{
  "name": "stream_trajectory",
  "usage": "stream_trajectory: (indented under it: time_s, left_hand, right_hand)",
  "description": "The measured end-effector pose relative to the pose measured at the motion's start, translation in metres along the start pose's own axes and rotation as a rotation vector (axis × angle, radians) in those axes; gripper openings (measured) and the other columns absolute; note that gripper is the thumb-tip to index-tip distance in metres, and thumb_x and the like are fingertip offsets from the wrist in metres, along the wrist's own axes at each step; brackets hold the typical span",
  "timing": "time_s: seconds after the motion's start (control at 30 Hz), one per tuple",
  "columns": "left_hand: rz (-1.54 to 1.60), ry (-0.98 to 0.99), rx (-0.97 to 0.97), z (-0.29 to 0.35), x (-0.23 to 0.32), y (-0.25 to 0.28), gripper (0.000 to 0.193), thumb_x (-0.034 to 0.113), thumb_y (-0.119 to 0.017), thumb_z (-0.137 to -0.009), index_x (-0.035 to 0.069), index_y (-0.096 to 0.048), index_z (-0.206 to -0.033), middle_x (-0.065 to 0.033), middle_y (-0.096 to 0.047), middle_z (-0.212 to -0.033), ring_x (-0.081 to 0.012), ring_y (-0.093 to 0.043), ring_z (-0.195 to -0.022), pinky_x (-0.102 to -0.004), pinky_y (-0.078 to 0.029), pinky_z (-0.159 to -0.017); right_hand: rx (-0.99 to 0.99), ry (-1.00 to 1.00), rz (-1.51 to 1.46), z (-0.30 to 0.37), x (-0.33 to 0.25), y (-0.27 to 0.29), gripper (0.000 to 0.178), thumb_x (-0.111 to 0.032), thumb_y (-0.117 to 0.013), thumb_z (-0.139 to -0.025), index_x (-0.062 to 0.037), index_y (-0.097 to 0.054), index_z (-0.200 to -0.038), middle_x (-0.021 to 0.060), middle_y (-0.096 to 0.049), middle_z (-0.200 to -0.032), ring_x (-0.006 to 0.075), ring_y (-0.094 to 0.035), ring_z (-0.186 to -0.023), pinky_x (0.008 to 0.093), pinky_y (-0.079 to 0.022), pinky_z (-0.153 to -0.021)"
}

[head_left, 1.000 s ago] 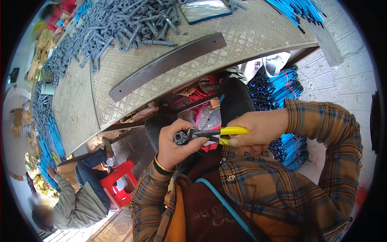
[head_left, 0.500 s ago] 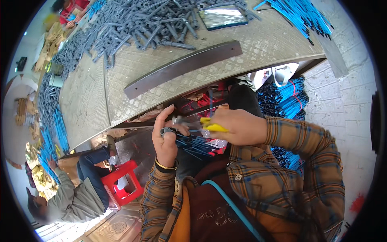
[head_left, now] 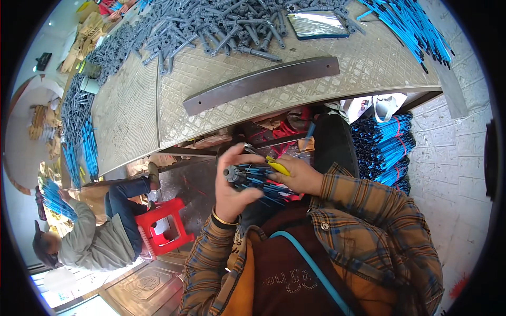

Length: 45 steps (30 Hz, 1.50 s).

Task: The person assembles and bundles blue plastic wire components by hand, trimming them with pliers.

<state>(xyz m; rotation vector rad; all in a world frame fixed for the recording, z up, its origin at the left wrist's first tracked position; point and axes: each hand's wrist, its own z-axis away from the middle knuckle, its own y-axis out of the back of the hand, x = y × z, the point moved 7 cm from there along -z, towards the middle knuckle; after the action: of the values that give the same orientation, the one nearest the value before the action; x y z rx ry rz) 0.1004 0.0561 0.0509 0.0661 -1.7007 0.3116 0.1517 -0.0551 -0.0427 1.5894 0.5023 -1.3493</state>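
Observation:
My left hand (head_left: 230, 194) curls round a grey tubular plastic piece (head_left: 230, 173), whose open end shows by the palm. Its thumb and forefinger stand apart. My right hand (head_left: 300, 176) grips yellow-handled pliers (head_left: 278, 166), their metal jaws pointing to my left fingertips. Whether the jaws bite on anything is too small to tell. Between and under my hands, over my lap, lies a bunch of thin blue rods (head_left: 268, 189) with dark ends, partly hidden by my hands.
Ahead is a patterned table (head_left: 221, 116) with a brown bar (head_left: 263, 83), a heap of grey tubular pieces (head_left: 221, 26), a shiny tray (head_left: 319, 25) and blue rods (head_left: 411, 31). Tied blue bundles (head_left: 387, 147) lie right. A person (head_left: 100, 239) sits left by a red stool (head_left: 167, 226).
My view has shifted, so the table lies further right. The pliers have turned, and my right hand sits lower. My left thumb has stretched out. The seated person has lifted some blue rods.

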Motion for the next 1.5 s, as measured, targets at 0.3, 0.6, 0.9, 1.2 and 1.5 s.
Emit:
stream_trajectory:
  time_s: [0.3, 0.6, 0.9, 1.2, 1.5]
  left_hand:
    - [-0.003, 0.106, -0.051, 0.0, -0.01, 0.006, 0.026, 0.001, -0.064, -0.071, 0.003, -0.05, -0.093, -0.0143, -0.058, -0.1, -0.0186, -0.053, -0.096, -0.0344, -0.042, -0.085]
    - [0.023, 0.231, -0.128, 0.0, -0.017, -0.006, 0.023, -0.003, -0.066, -0.069, 0.003, -0.055, -0.088, -0.0047, -0.056, -0.087, -0.01, -0.053, -0.081, -0.0242, -0.043, -0.074]
    - [-0.058, 0.168, -0.247, -0.006, -0.012, -0.01, 0.023, -0.001, -0.068, -0.068, 0.004, -0.056, -0.087, -0.0007, -0.055, -0.081, -0.0065, -0.051, -0.074, -0.0221, -0.042, -0.066]
    - [-0.13, 0.18, -0.284, 0.0, -0.007, -0.013, 0.025, -0.003, -0.065, -0.069, 0.003, -0.055, -0.09, -0.0058, -0.059, -0.088, -0.0121, -0.055, -0.08, -0.0269, -0.044, -0.073]
    - [-0.065, 0.199, -0.322, -0.001, -0.009, -0.015, 0.023, -0.003, -0.064, -0.069, 0.002, -0.055, -0.089, -0.0055, -0.058, -0.087, -0.0116, -0.054, -0.079, -0.0262, -0.044, -0.07]
  right_hand:
    - [-0.36, -0.019, -0.336, 0.023, -0.056, 0.072, 0.039, -0.023, -0.058, -0.084, -0.0018, -0.052, -0.116, 0.013, -0.055, -0.104, 0.0239, -0.054, -0.099, 0.0327, -0.041, -0.087]
    - [-0.542, 0.093, -0.059, 0.032, -0.079, 0.089, 0.039, -0.02, -0.059, -0.083, 0.0004, -0.052, -0.115, 0.0174, -0.05, -0.121, 0.029, -0.049, -0.112, 0.0347, -0.036, -0.096]
    - [-0.641, 0.022, -0.053, 0.031, -0.084, 0.095, 0.038, -0.017, -0.061, -0.081, 0.0004, -0.053, -0.114, 0.0195, -0.05, -0.12, 0.0305, -0.049, -0.112, 0.0348, -0.037, -0.095]
    - [-0.551, 0.068, 0.019, 0.04, -0.088, 0.095, 0.037, -0.017, -0.061, -0.081, 0.0002, -0.054, -0.113, 0.0181, -0.051, -0.117, 0.0303, -0.051, -0.108, 0.0352, -0.04, -0.092]
    - [-0.606, 0.036, -0.004, 0.037, -0.089, 0.098, 0.032, -0.016, -0.061, -0.081, -0.0003, -0.056, -0.109, 0.0144, -0.054, -0.113, 0.0279, -0.053, -0.104, 0.0344, -0.041, -0.089]
